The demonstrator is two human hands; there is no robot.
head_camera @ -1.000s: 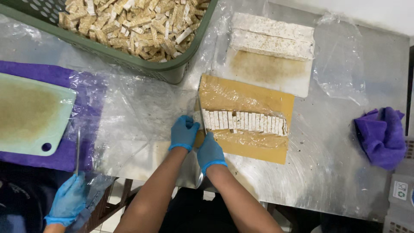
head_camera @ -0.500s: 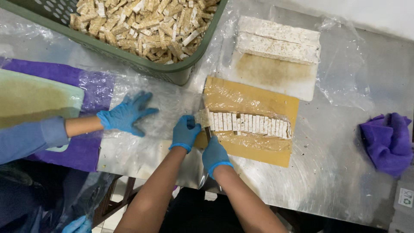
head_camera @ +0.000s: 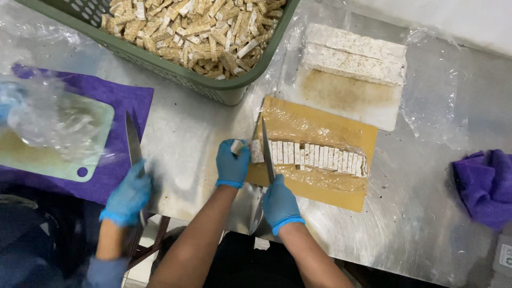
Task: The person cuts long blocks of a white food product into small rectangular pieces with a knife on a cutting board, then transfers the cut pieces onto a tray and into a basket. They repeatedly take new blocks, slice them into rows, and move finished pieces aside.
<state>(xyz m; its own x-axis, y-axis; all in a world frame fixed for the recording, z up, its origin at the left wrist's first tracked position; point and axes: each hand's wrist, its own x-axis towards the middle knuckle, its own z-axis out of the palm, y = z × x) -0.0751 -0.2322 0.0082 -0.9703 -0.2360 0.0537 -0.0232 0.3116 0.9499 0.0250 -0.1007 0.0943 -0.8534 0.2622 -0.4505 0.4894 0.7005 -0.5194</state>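
Observation:
A row of sliced pale tempeh pieces [head_camera: 320, 156] lies on a yellow cutting board [head_camera: 330, 188] covered with clear film. My left hand [head_camera: 232, 164], in a blue glove, grips one cut piece [head_camera: 237, 146] at the row's left end. In a matching blue glove, my right hand [head_camera: 279, 204] holds a knife [head_camera: 268, 150] whose blade stands upright just right of the first slice. Two uncut white blocks [head_camera: 354, 54] rest on a white board [head_camera: 341, 101] behind.
A green basket [head_camera: 213, 88] full of cut strips stands at the back left. A co-worker's gloved hand [head_camera: 128, 196] holds a second knife [head_camera: 132, 140] at the left, beside a pale green board [head_camera: 53, 154] on a purple cloth [head_camera: 125, 101]. Another purple cloth [head_camera: 485, 184] lies at the right.
The co-worker's open hand near the basket has withdrawn; that person's gloved hand now holds a knife at the left. My left hand has lifted a cut piece off the row's end.

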